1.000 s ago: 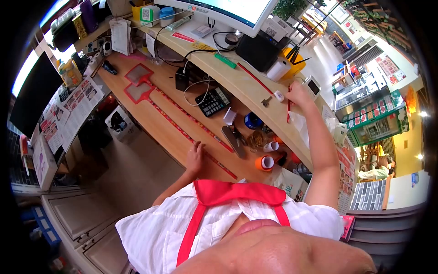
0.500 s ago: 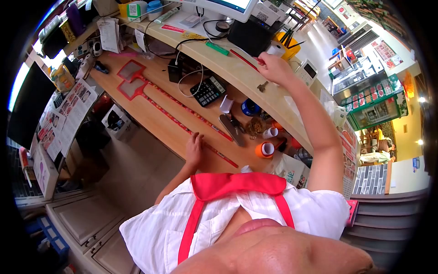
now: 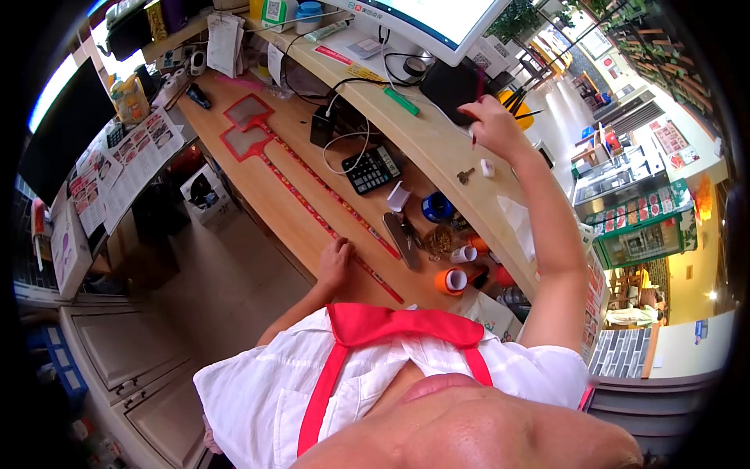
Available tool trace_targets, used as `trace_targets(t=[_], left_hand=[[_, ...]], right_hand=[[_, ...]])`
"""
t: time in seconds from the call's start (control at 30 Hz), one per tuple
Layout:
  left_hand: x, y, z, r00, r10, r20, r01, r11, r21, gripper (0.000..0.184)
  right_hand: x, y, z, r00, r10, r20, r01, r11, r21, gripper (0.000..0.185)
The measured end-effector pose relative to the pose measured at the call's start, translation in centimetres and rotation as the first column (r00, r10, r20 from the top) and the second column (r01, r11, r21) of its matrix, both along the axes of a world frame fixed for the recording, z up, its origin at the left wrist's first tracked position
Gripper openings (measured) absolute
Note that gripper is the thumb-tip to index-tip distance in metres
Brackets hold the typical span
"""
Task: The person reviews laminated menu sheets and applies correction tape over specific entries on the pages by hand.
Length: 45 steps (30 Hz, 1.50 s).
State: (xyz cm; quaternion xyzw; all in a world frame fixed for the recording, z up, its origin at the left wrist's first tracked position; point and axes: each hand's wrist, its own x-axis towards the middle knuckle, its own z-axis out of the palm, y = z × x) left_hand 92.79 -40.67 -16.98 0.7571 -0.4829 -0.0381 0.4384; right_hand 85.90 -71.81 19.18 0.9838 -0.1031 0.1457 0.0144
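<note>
My right hand (image 3: 492, 125) is raised over the upper counter, its fingers closed on a slim red pen (image 3: 480, 82) that stands nearly upright. Just beyond it is a yellow pen holder (image 3: 524, 119) with several dark pens. My left hand (image 3: 336, 262) rests at the lower desk's front edge, fingers loosely bent and touching the handle of a red fly swatter (image 3: 301, 202). A second fly swatter (image 3: 336, 191) lies alongside. I see no grip on the handle.
On the lower desk lie a calculator (image 3: 370, 170), a roll of blue tape (image 3: 437, 207) and an orange paper roll (image 3: 451, 281). The upper counter (image 3: 445, 141) holds a key (image 3: 466, 176), a green marker (image 3: 401, 101) and a monitor (image 3: 437, 23). White cables cross between the levels.
My right hand has lifted the red pen off the counter and turned it upright near the pen holder. My left hand stays by the swatter handle, its fingers more bent. The view has shifted slightly.
</note>
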Motion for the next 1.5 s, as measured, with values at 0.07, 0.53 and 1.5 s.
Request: trace_targets(t=[0.07, 0.53, 1.5], left_hand=[[0.0, 0.1, 0.2, 1.000, -0.005, -0.004, 0.005, 1.000, 0.018, 0.020], [-0.2, -0.3, -1.4, 1.000, -0.003, -0.027, 0.004, 0.999, 0.051, 0.023], [-0.2, -0.6, -2.1, 0.994, -0.035, 0.107, 0.029, 0.998, 0.061, 0.026]], right_hand=[[-1.1, 0.9, 2.1, 0.998, 0.058, 0.034, -0.061, 0.994, 0.089, 0.032], [-8.3, -5.7, 7.0, 0.842, 0.224, 0.491, -0.261, 0.965, 0.008, 0.019], [-11.5, -16.8, -0.6, 0.633, -0.601, 0.489, 0.461, 0.799, 0.386, 0.038]])
